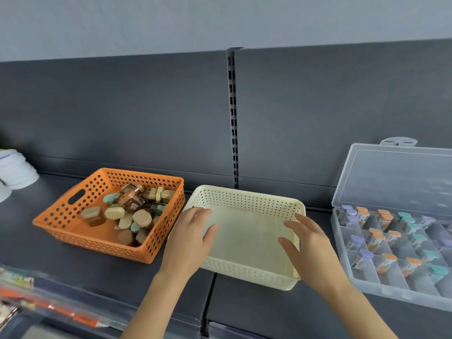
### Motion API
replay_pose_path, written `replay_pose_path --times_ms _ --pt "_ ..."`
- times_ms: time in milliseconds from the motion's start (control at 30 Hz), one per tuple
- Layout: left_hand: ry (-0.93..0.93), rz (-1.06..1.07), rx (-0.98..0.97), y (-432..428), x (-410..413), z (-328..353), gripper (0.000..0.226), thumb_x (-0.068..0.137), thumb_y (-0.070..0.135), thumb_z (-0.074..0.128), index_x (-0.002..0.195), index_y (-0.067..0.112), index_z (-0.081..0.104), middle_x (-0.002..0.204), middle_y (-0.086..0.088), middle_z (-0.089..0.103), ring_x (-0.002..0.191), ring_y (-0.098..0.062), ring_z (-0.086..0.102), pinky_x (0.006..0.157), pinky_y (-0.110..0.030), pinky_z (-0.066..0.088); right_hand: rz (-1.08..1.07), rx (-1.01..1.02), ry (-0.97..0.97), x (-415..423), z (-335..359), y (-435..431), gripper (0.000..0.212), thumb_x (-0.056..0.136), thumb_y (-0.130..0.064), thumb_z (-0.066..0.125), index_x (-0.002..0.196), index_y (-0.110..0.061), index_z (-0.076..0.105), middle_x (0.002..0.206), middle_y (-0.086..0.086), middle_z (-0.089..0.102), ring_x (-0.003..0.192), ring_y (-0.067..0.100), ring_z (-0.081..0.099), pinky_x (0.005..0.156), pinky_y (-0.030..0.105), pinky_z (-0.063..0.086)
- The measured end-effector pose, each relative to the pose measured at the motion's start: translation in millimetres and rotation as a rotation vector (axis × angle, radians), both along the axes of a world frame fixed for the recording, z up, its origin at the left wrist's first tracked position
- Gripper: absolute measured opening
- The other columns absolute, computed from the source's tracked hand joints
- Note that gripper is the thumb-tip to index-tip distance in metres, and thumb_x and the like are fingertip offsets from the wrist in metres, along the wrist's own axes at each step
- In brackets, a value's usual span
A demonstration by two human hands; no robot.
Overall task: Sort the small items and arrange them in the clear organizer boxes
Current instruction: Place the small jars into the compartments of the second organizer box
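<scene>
on the dark grey shelf [80,270] three containers stand in a row. the orange basket [71,232] on the left holds a loose heap of small jars [133,211], some lying on their sides, with beige, tan and teal lids. just beside it in the middle stands the cream basket [247,195], perforated like the orange one, its pale floor bare. the left hand [193,237] lies over the cream basket's left wall with fingers straight and close together, holding nothing. the right hand [310,243] is over the right wall, fingers spread and relaxed, also holding nothing; whether either hand presses on the rim cannot be told. on the right, near the cream basket but apart from it, is the clear organizer box [371,286], its lid [396,177] standing open against the back panel. its compartments hold small vials [376,239] lying on their sides, grouped by cap colour: purple towards the left, orange in the middle, teal further right; several of the compartments nearest the front have nothing in them. a slotted upright [232,118] runs up the back panel behind the cream basket. at the far left edge sits a stack of white round things [17,171], blurred, and below the shelf's front edge some colourful packets [36,298] show, too blurred to read.
</scene>
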State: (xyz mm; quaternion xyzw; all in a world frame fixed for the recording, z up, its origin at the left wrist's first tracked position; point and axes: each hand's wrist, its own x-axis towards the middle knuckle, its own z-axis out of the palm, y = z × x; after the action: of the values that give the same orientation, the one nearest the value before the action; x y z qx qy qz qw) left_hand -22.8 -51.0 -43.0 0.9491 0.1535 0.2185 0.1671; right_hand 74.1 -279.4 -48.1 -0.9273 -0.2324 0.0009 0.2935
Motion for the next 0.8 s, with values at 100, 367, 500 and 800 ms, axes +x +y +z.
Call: replay_pose_path --times_ms 100,367,500,800 --pt "-0.004 0.02 -0.008 5.8 -10.8 3.1 0.037 0.093 0.027 0.058 0.126 0.012 0.058 0.127 0.0 0.056 0.12 -0.016 0.05 0.095 -0.025 0.041 -0.019 -0.048 -0.047 -1.0 2.2 5.6 0.041 0.085 -0.024 0.069 0.123 -0.011 0.062 0.142 0.011 0.046 0.135 0.033 0.036 0.11 0.047 0.034" --pt "-0.108 0.113 -0.04 56.7 -41.1 21.4 0.038 0.09 0.025 0.062 0.126 0.016 0.058 0.128 0.005 0.053 0.118 -0.012 0.049 0.094 -0.021 0.038 0.065 0.01 -0.095 -18.3 29.1 50.5 0.042 0.089 -0.03 0.063 0.129 -0.018 0.058 0.145 0.002 0.042 0.13 0.023 0.043 0.104 0.034 0.04" --pt "-0.075 0.139 -0.029 109.3 -50.8 32.1 0.044 0.088 0.025 0.064 0.131 0.018 0.054 0.135 0.003 0.05 0.125 -0.014 0.046 0.099 -0.026 0.038 0.135 0.075 -0.079 -37.9 41.5 96.5 0.04 0.091 -0.031 0.061 0.129 -0.023 0.055 0.144 -0.007 0.043 0.113 0.014 0.056 0.088 0.015 0.038" --pt "0.263 -0.001 -0.026 208.4 -55.9 32.3 0.077 0.086 0.023 0.067 0.148 0.035 0.023 0.149 0.011 0.029 0.132 -0.008 0.035 0.103 -0.028 0.038 0.388 0.09 -0.109 -73.8 47.8 228.1 0.041 0.093 -0.031 0.056 0.133 -0.021 0.052 0.136 -0.009 0.049 0.123 0.009 0.046 0.094 0.009 0.033"
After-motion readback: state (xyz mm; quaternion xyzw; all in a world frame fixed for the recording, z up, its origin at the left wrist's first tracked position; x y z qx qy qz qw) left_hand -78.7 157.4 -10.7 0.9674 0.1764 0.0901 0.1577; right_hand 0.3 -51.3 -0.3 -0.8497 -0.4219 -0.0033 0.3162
